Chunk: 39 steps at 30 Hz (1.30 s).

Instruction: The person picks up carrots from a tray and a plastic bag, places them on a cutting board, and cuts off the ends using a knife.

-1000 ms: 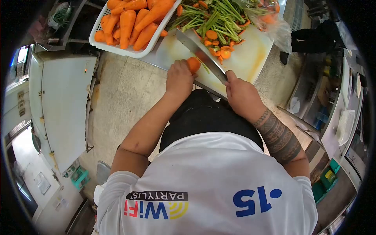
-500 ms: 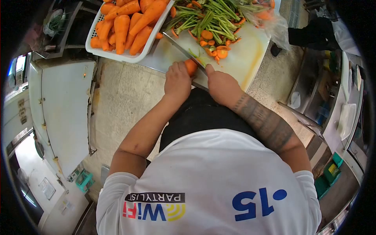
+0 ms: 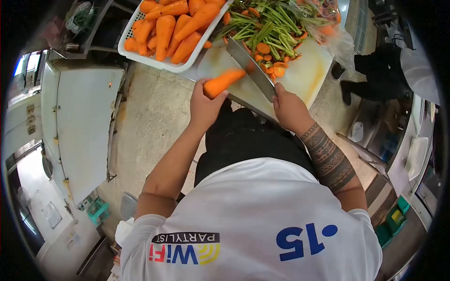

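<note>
My left hand (image 3: 205,104) grips a carrot (image 3: 225,83) by its thick end, over the near edge of the cutting board (image 3: 302,70). The carrot's far end is blurred and points toward the blade. In my right hand (image 3: 289,107) is a broad knife (image 3: 253,68), its blade slanting away to the upper left above the board. Beyond the blade lie cut carrot ends (image 3: 273,65) and a heap of green carrot tops (image 3: 267,28). A white basket (image 3: 176,68) full of carrots (image 3: 164,35) stands at the board's left.
A clear plastic bag (image 3: 328,35) lies at the board's far right. To the left is a white refrigerator (image 3: 82,122). Another person in dark clothing (image 3: 375,70) is at the right, near metal shelving (image 3: 370,122).
My left hand has turned and now holds the carrot lengthwise, raised off the board. The knife has moved right, away from the carrot, and its broad side shows. The view has shifted slightly.
</note>
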{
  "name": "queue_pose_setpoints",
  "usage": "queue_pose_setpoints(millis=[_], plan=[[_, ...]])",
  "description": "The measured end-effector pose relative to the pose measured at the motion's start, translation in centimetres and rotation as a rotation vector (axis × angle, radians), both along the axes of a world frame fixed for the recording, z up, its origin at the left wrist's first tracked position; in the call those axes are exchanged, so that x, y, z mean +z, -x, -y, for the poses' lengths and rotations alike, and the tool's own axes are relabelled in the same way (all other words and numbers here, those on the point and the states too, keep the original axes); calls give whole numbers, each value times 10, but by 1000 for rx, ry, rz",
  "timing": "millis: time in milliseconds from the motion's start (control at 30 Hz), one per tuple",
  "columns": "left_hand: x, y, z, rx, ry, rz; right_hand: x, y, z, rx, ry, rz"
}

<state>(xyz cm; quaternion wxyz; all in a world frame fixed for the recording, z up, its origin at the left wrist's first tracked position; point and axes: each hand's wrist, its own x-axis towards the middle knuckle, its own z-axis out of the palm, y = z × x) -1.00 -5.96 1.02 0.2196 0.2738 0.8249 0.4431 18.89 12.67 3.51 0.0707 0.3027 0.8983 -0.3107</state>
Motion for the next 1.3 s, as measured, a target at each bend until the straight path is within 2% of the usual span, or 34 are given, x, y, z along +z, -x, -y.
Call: queue_pose_setpoints(millis=[67, 267, 367, 500, 600, 700, 767, 867, 1000, 1133, 1167, 1300], plan=[[-31, 1, 14, 0, 99, 97, 3, 2, -1, 18, -16, 6], [-36, -20, 20, 61, 44, 128, 40, 12, 6, -13, -29, -98], [-26, -23, 17, 67, 48, 144, 6, 16, 17, 47, -44, -18], [-18, -18, 17, 81, 52, 175, -7, 19, 17, 36, 3, 25], [-8, -1, 19, 94, -25, 82, -6, 9, 3, 7, -27, -11], [25, 43, 12, 157, -301, 44, 3, -5, -7, -11, -61, -2], [42, 87, 2, 195, -421, -267, 0, -11, -8, -4, -62, -3], [52, 146, -6, 123, -403, -564, 4, -8, -4, -26, -63, 60], [17, 165, -12, -171, 38, -1041, 8, -6, -1, -47, -65, 69], [19, 148, -20, -122, -25, -981, -1, -7, -6, -56, -32, 87], [21, 147, -30, -48, -58, -1016, 0, -7, -7, -62, -20, 88], [88, 136, -110, -206, -377, -885, 1, -9, -7, -49, -21, 78]])
